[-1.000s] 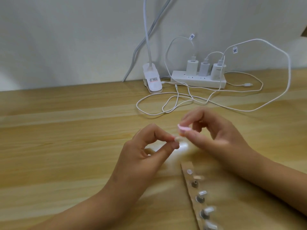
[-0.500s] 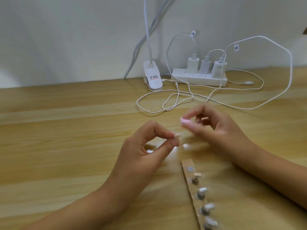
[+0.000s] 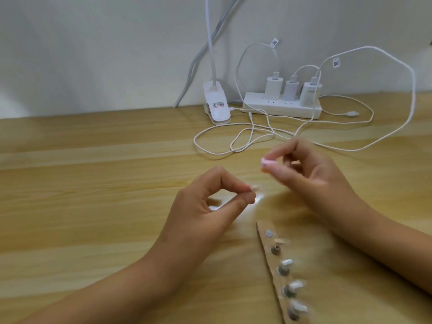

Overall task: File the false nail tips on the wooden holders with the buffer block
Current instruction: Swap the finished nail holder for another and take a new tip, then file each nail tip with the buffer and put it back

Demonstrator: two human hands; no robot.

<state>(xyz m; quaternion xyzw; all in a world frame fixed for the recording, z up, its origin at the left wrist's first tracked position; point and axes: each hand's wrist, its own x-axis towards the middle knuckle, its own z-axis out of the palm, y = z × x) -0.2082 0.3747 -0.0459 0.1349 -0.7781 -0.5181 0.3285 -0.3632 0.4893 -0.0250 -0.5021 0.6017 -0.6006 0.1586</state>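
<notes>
Nearest to us, at the lower right of the frame, a brown holder strip lies on the bench. It carries a row of small round mounts, several topped with silvery nail tips. They are blurred, so we cannot say whether any has been filed.

Just above it, at centre frame, the left hand is narrowed to a pinch. Thumb and forefinger grip one pale nail tip, lifted clear of the bench. We cannot tell whether a holder sits under it.

To the right and slightly higher, the right hand pinches a small pink buffer block between thumb and forefinger. The block is near the tip but apart from it.

We judge this to be the filing step on a single tip, caught with block and tip separated. The next move calls for bringing the block's flat face onto the tip's edge with light pressure while the left pinch stays firm.

Farther back, white charging cables loop across the bench. Behind them, against the wall, stand a white power strip and a lamp clip.
</notes>
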